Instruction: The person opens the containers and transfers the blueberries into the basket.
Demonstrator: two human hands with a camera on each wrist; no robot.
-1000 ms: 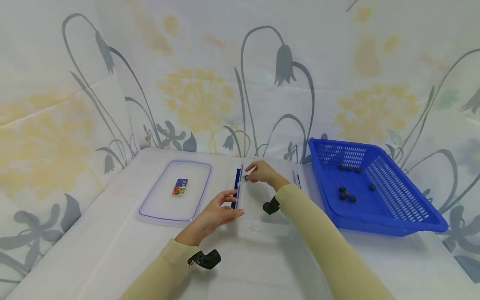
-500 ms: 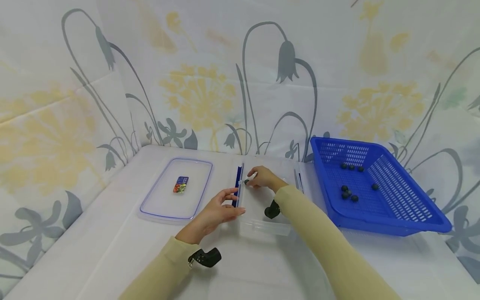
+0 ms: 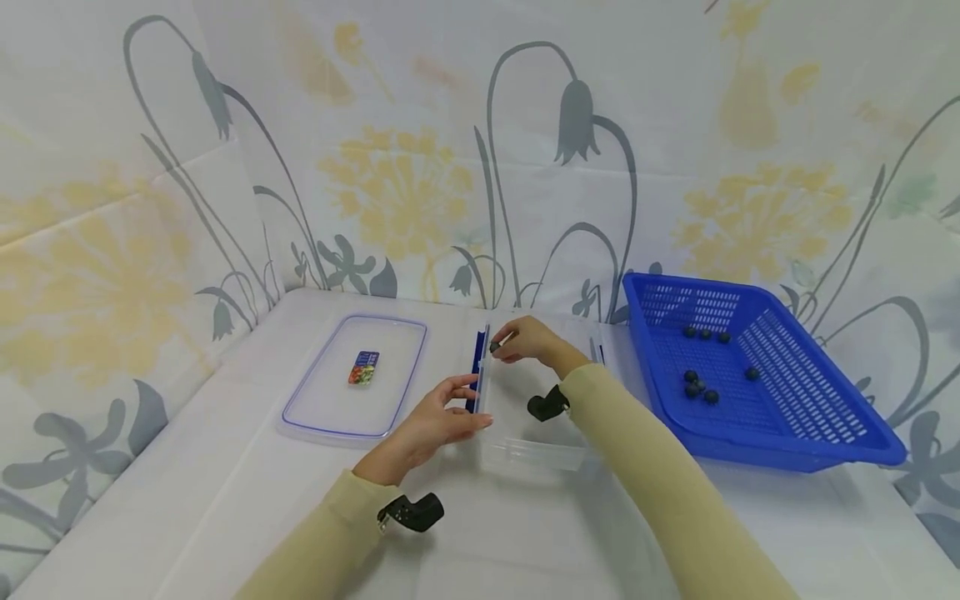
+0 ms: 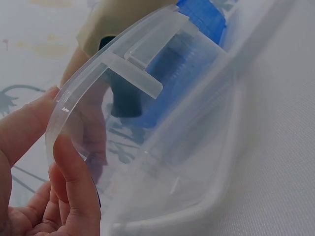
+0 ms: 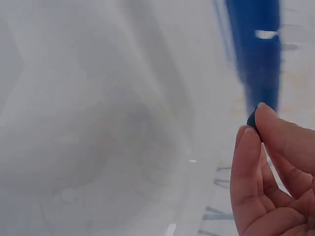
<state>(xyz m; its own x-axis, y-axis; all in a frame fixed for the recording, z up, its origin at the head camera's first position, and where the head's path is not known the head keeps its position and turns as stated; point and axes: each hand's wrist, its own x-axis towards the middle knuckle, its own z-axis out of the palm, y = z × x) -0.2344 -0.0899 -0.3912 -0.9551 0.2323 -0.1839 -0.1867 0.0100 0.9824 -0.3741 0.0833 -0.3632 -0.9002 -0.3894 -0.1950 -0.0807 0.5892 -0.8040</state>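
Between thumb and fingertips my right hand (image 3: pixel 525 340) pinches a small dark ball (image 5: pixel 252 120), held over the left side of a clear plastic container (image 3: pixel 528 454). In the right wrist view, the ball is partly hidden by the fingers (image 5: pixel 248 162). My left hand (image 3: pixel 442 412) grips the container's left rim (image 4: pixel 61 110), with the blue clip (image 3: pixel 476 375) on that side beside its fingers. Through the clear wall in the left wrist view, part of the right hand shows.
To the left lies a clear lid (image 3: pixel 322 400) with a blue seal and a coloured label (image 3: pixel 363 367). At the right stands a blue perforated basket (image 3: pixel 795 446) with several dark balls (image 3: pixel 691 389) inside. A floral cloth (image 3: pixel 405 192) hangs behind the white table (image 3: pixel 225 467).
My right hand dipped slightly toward the container, then rose a little with the ball still pinched. The left hand has stayed on the rim.
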